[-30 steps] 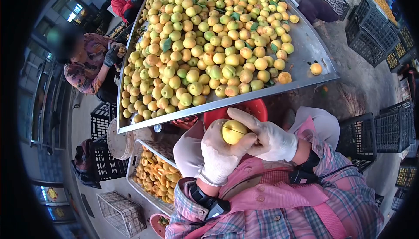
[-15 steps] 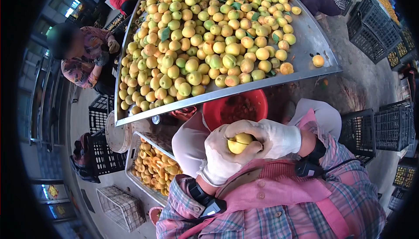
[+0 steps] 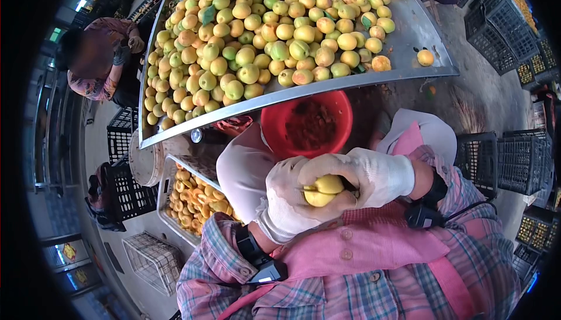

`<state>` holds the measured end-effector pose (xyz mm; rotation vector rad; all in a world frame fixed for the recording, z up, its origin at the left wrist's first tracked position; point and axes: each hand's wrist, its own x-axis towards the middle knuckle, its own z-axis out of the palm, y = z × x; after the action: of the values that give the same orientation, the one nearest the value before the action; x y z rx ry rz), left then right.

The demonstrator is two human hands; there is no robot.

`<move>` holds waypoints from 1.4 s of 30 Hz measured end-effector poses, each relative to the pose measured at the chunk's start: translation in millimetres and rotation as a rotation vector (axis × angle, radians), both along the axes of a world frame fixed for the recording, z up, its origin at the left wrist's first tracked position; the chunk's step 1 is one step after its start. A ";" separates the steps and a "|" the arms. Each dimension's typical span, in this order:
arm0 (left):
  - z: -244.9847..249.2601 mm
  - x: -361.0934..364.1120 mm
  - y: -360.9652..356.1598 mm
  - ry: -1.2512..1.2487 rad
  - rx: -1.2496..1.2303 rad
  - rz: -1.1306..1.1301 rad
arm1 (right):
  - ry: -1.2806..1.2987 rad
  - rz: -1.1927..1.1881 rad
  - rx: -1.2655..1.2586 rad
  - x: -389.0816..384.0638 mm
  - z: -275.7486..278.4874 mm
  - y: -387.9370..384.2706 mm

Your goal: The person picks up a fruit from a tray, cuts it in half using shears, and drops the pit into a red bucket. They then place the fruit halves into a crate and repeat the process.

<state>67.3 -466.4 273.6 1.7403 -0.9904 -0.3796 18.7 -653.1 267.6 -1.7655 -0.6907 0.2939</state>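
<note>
Both my hands wear white gloves and meet in front of my chest around one yellow fruit (image 3: 324, 190). My left hand (image 3: 289, 197) wraps the fruit from the left, fingers curled. From the right, my right hand (image 3: 368, 180) closes on the same fruit; a thin dark line crosses the fruit's skin, and a small dark object, too hidden to identify, shows by the right fingers. Just beyond the hands a red basin (image 3: 346, 122) holds dark reddish scraps. Above it, a metal-edged table (image 3: 304, 97) bears a large heap of yellow-green fruit (image 3: 251, 39).
A white crate (image 3: 165, 200) of halved fruit stands at lower left, near a white bucket (image 3: 146, 162) and an empty wire crate (image 3: 153, 258). Black crates (image 3: 523, 159) stand at right. A co-worker (image 3: 102, 57) sits at the left; other people are partly visible beyond the table.
The view has shifted, showing more of the red basin. The fruit's dark line has widened into a groove between two lobes, and both hands still hold it.
</note>
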 end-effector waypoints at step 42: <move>-2.8 14.6 0.1 0.468 -0.223 0.219 | -0.041 -0.353 -0.006 2.2 -12.4 -3.6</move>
<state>81.9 -466.2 270.9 1.4480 -0.4809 -0.4868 20.9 -656.6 255.2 -1.8652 -0.3955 0.0187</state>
